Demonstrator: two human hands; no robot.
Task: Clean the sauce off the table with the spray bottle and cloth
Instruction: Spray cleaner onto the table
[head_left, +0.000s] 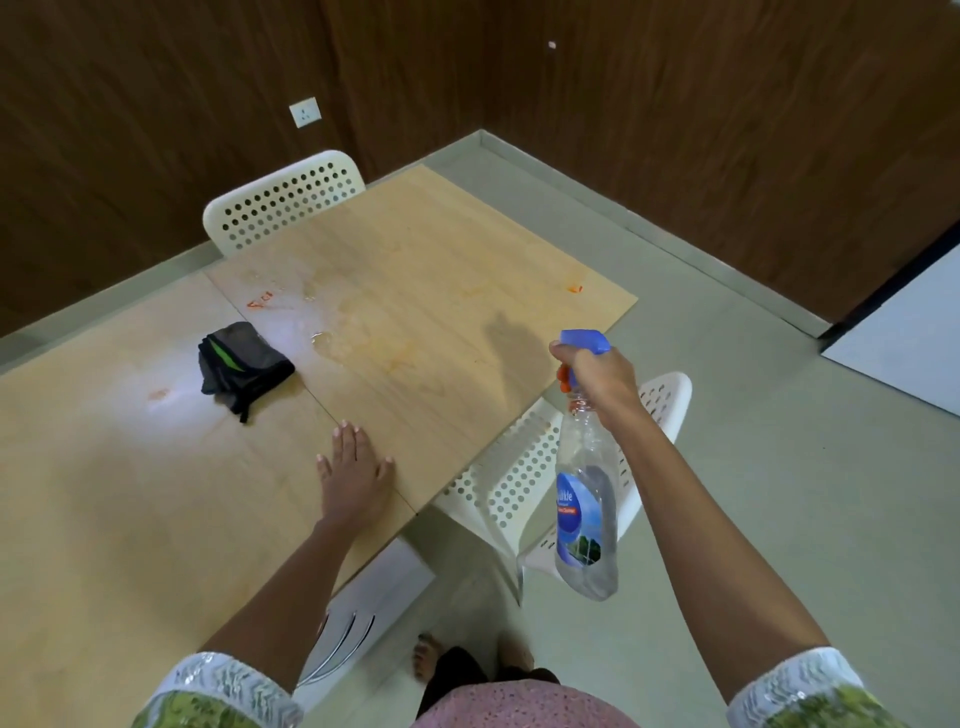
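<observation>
My right hand (602, 376) grips the neck of a clear spray bottle (584, 499) with a blue nozzle and blue label, held in the air off the table's right edge. My left hand (353, 470) rests flat, fingers straight, on the light wooden table (104, 519) near its front edge. A dark crumpled cloth (241, 366) with a green stripe lies on the table, left of centre. Orange sauce marks show at the far left (260, 300), the far right corner (574, 288) and left of the cloth (158, 395). A wet, faintly orange smear (363, 338) spreads over the middle.
A white perforated chair (283, 200) stands behind the table and another (535, 467) is tucked at its right side, under the bottle. Dark wood-panelled walls enclose the corner. Grey floor stretches to the right, with a white panel (904, 343) at the far right.
</observation>
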